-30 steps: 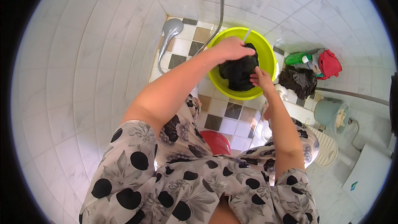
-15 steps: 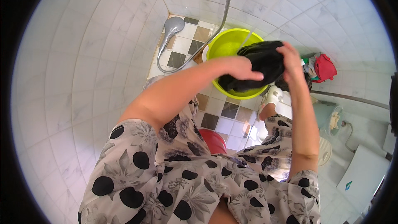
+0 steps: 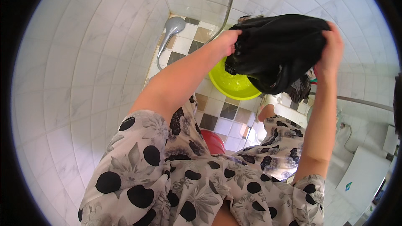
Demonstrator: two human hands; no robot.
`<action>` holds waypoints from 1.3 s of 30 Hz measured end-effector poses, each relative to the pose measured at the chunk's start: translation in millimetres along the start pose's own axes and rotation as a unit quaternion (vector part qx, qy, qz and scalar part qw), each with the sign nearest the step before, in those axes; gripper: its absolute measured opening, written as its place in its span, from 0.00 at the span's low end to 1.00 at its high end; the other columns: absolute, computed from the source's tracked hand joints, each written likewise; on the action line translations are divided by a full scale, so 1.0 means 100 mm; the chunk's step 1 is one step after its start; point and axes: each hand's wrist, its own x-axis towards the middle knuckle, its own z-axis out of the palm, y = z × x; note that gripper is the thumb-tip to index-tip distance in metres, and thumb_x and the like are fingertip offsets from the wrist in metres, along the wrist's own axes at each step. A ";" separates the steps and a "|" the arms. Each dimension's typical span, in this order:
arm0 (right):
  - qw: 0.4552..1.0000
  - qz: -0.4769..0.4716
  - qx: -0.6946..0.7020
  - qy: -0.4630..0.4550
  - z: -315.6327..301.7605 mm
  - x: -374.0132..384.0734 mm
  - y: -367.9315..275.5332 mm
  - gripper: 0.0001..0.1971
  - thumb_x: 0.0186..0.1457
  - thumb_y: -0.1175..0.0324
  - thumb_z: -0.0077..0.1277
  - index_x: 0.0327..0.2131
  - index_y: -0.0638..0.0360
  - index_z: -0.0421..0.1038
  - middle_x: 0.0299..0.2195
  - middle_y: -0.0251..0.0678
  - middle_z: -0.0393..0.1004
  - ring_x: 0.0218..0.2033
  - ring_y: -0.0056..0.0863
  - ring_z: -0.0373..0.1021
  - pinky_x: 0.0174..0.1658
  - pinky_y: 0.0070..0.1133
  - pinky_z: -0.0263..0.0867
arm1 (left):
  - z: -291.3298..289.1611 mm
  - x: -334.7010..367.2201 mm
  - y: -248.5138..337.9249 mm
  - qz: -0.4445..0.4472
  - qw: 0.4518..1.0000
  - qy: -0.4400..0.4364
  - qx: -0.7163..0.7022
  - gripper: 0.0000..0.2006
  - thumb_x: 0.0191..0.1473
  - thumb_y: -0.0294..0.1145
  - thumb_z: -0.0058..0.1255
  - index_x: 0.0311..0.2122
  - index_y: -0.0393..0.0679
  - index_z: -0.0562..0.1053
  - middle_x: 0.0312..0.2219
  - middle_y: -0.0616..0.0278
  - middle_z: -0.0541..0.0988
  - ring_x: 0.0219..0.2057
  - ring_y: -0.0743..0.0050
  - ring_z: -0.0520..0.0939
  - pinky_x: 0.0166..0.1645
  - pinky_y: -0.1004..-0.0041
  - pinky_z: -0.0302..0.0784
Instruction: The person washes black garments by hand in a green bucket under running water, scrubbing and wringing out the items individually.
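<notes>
A black garment (image 3: 278,50) is stretched between my two hands above a lime-green basin (image 3: 232,84). Its left end is gripped by my left hand (image 3: 231,42), with the fingers closed round the cloth. My right hand (image 3: 333,52) is closed on the opposite edge, higher and farther right. The cloth hangs in folds and covers much of the basin. Water lies in the part of the basin that shows. What kind of garment it is, I cannot make out.
A grey shower head (image 3: 174,25) rests on the checkered tile floor (image 3: 197,33), its hose (image 3: 228,8) rising along the wall. A red round object (image 3: 213,141) is below me. By my foot is a black plastic bag (image 3: 300,91). A white box-shaped fixture (image 3: 362,180) stands at right.
Both hands have lifted the black garment up out of the basin and spread it wider. My right hand has moved right and up, my left hand left and up.
</notes>
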 end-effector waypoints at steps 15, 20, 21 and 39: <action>0.964 0.128 -0.218 -0.083 0.44 -0.70 1.66 0.25 0.41 0.62 0.58 0.40 0.66 0.64 0.28 0.39 0.70 0.27 0.28 0.66 0.35 0.25 0.65 | 0.65 -0.19 0.08 0.069 0.983 -0.127 -0.111 0.07 0.53 0.26 0.46 0.37 0.34 0.67 0.35 0.53 0.74 0.41 0.62 0.74 0.49 0.67 0.71; 0.982 0.066 -0.176 0.011 0.18 -0.24 1.29 0.08 0.50 0.70 0.40 0.31 0.63 0.66 0.22 0.30 0.65 0.25 0.21 0.62 0.31 0.20 0.60 | 0.59 -0.29 0.37 0.159 0.974 -0.158 -0.005 0.07 0.48 0.22 0.44 0.36 0.38 0.68 0.36 0.57 0.75 0.42 0.66 0.74 0.51 0.67 0.68; 0.986 0.098 -0.133 0.027 0.16 -0.15 0.98 0.06 0.50 0.70 0.38 0.29 0.60 0.65 0.22 0.27 0.63 0.25 0.18 0.60 0.29 0.17 0.59 | 0.58 -0.36 0.41 0.175 0.976 -0.119 0.044 0.08 0.47 0.21 0.43 0.36 0.38 0.68 0.37 0.58 0.76 0.42 0.67 0.74 0.51 0.67 0.67; 0.947 0.083 -0.297 -0.091 -0.76 1.27 -0.91 0.06 0.50 0.69 0.45 0.26 0.60 0.69 0.18 0.25 0.63 0.19 0.16 0.60 0.25 0.18 0.60 | 1.05 -0.85 1.28 0.345 0.297 0.063 0.888 0.14 0.43 0.41 0.55 0.37 0.48 0.76 0.32 0.60 0.78 0.38 0.60 0.76 0.41 0.66 0.68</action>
